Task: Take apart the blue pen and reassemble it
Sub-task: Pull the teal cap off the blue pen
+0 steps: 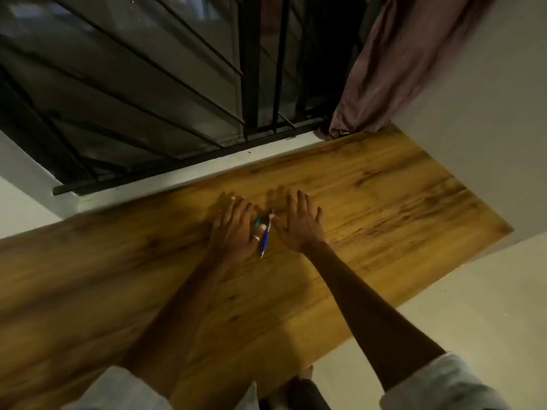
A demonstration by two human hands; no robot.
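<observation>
Blue pen [265, 238] lay on the wooden table [384, 202] between the two hands, left hand [233, 229] flat with fingers spread, thumb at the pen, right hand [299, 224] splayed flat just beside it, gripping nothing.

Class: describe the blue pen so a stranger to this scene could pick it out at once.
Start at the wooden table below the barred window. Between the left hand and right hand sits the blue pen: slim, bright blue, unlike the green bit beside it.
</observation>
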